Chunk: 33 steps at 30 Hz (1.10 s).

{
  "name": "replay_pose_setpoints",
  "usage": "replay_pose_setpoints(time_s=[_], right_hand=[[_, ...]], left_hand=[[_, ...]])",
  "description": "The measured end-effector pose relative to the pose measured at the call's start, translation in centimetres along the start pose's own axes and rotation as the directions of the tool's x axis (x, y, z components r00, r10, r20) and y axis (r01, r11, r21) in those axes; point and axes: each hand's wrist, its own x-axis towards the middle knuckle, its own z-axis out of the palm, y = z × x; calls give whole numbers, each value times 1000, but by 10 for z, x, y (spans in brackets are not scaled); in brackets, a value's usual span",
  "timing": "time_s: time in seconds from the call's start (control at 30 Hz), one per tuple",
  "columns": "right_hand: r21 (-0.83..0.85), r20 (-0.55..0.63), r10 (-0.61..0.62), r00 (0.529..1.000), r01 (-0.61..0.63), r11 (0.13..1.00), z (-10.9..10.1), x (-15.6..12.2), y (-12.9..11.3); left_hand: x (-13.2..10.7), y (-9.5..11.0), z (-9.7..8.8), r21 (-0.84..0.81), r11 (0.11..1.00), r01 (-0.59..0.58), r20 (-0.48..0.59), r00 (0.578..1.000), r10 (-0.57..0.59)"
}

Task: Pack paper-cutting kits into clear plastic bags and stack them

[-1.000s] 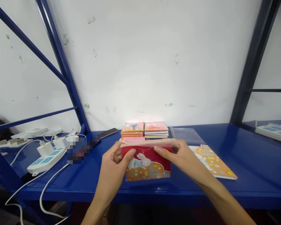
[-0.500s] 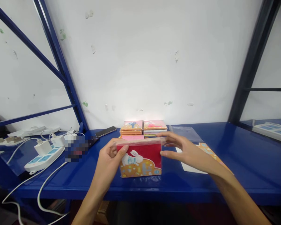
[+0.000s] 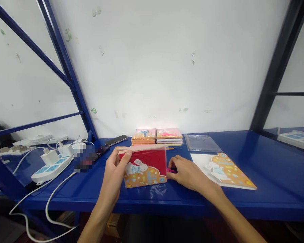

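A clear plastic packet point(image 3: 145, 165) stands on its lower edge, slightly tilted. Inside it show a red sheet and an orange card printed with a white rabbit. My left hand point(image 3: 115, 167) grips the packet's upper left corner, thumb in front and fingers behind. At the packet's right edge, my right hand point(image 3: 183, 172) has its fingers closed on a small pink object point(image 3: 170, 171). Most of that object is hidden by the fingers and the packet, so its kind does not show.
Two stacks of picture booklets point(image 3: 169, 133) stand by the wall. On the right lie a rabbit-printed booklet point(image 3: 228, 168) and a clear plastic sleeve point(image 3: 204, 143). A phone point(image 3: 116, 140), a power strip point(image 3: 50, 168) and white cables are on the left of the blue table point(image 3: 268, 182).
My right hand has come down from the packet's upper right corner to its right side and closed on the pink object. My left hand has shifted slightly left with the packet.
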Motion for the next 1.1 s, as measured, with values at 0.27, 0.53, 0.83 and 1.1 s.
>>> replay_pose_setpoints(time_s=[0.27,0.53,0.83,1.1], right_hand=[[186,77,52,996,-65,980,-12,5,18],[333,97,51,994,-81,939,-10,8,25],[398,41,36,999,-49,916,-13,13,34],[365,-435,71,898,104,925,-64,-23,-9]], left_hand=[[1,-4,-2,24,999,-37,10,999,37],[-2,-4,-3,14,999,-33,40,999,33],[-2,-4,-4,34,999,-36,39,999,35],[-3,0,-2,28,1000,0,38,999,-1]])
